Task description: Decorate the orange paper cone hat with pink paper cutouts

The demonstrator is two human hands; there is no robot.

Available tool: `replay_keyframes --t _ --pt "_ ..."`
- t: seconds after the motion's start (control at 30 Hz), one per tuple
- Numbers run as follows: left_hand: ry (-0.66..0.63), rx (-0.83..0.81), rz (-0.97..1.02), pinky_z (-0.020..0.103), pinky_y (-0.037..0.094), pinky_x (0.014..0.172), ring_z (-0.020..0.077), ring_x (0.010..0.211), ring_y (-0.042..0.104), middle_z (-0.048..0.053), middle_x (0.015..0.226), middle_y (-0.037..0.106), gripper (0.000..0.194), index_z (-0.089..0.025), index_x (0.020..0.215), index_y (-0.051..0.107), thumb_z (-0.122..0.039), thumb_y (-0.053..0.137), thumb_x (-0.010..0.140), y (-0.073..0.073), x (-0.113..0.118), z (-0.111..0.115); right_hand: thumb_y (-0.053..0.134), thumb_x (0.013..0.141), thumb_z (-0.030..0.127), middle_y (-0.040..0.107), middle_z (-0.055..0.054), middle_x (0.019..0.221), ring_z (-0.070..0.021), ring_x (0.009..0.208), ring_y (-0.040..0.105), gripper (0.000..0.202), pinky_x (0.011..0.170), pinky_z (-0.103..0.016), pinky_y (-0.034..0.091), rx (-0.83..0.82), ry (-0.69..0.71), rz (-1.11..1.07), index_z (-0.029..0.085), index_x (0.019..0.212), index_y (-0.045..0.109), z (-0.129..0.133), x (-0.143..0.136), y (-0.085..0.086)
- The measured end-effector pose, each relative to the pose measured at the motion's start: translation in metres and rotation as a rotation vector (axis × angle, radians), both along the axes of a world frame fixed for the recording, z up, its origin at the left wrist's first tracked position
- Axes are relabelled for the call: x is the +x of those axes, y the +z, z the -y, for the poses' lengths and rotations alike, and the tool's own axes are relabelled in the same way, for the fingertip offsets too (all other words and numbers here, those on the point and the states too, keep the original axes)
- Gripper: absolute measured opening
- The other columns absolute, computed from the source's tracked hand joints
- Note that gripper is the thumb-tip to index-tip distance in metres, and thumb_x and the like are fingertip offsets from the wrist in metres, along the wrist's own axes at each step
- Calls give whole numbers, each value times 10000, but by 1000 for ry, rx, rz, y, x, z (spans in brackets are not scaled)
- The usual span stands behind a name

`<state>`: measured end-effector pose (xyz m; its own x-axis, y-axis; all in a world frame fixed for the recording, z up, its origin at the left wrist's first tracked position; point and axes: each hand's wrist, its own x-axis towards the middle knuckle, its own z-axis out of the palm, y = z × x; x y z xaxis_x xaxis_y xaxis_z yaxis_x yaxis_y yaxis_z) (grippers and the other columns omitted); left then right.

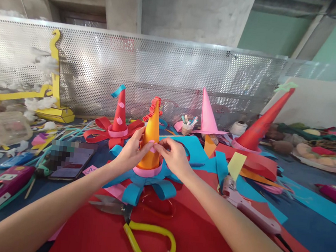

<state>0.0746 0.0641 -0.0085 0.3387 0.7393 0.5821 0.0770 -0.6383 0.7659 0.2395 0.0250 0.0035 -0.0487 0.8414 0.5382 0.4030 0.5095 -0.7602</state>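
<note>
An orange paper cone hat [152,126] with curled red paper strips [152,107] at its tip stands in the middle. A pink band [147,171] rings its base, above looped blue paper strips [160,189]. My left hand [133,151] grips the cone from the left, its thumb on the front. With thumb and finger closed, my right hand [173,155] pinches a small pink paper piece [152,146] against the cone's front. Nearer to me, yellow-handled scissors [156,226] lie on red paper [94,237].
A red cone hat [120,112], a pink cone hat [208,114] and a taller red cone [261,122] stand behind. A glue gun [249,210] lies at right. A phone [71,162] and a purple power strip [0,187] lie left. Perforated metal panels [168,73] border the back.
</note>
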Motion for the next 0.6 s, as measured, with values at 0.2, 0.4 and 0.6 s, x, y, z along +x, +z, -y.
replay_keyframes --t 0.2,0.4,0.6 --pt "-25 -13 1 423 506 968 256 1152 604 144 1293 586 520 -186 1366 382 -376 557 915 3 -1 2 698 765 442 512 58 577 -114 483 470 316 464 -255 371 -186 109 -157 221 668 493 -11 2 4" --pt "-49 -21 36 384 532 928 237 1109 624 130 1251 602 491 -189 1327 425 -371 582 899 5 -1 3 795 662 416 594 18 789 -142 685 558 341 607 -274 449 -193 142 -203 214 862 607 -20 9 6" --pt "-38 -20 21 419 502 983 254 1167 602 148 1314 575 525 -185 1360 394 -369 578 904 5 -2 2 760 721 401 695 -41 956 -220 940 633 319 822 -345 501 -172 278 -180 207 970 716 -19 9 11"
